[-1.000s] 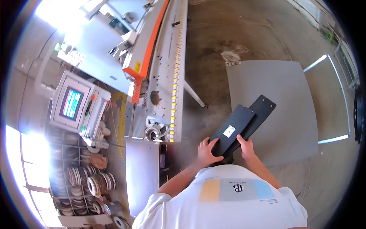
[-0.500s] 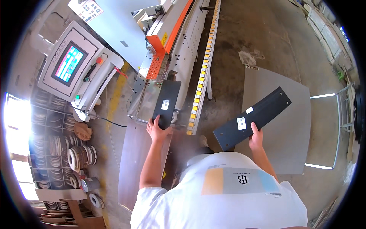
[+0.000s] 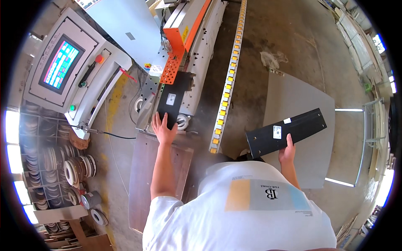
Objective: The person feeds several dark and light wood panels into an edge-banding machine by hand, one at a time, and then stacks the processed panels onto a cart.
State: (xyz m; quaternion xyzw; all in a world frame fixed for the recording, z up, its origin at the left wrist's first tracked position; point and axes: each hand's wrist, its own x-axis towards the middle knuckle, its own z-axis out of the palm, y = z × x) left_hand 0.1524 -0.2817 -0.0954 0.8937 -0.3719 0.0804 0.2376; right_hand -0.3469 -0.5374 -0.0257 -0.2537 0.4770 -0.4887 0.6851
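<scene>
My left hand (image 3: 164,129) lies flat on the near end of a black panel (image 3: 172,100) with a white label, which rests on the infeed of a long grey and orange machine (image 3: 197,37). My right hand (image 3: 287,151) grips the lower edge of a second black panel (image 3: 287,131), holding it out to my right above a grey floor sheet (image 3: 301,100). That panel carries a small white label too and has holes near its far end.
A control console with a coloured screen (image 3: 60,62) stands at the left. A roller rail with yellow wheels (image 3: 228,79) runs along the machine. Racks of edge-band rolls (image 3: 63,167) fill the lower left. A brown board (image 3: 157,175) lies below the infeed.
The two panels, held together a second ago, have been split. My left hand has pushed one further into the machine while the right keeps the other out to the side.
</scene>
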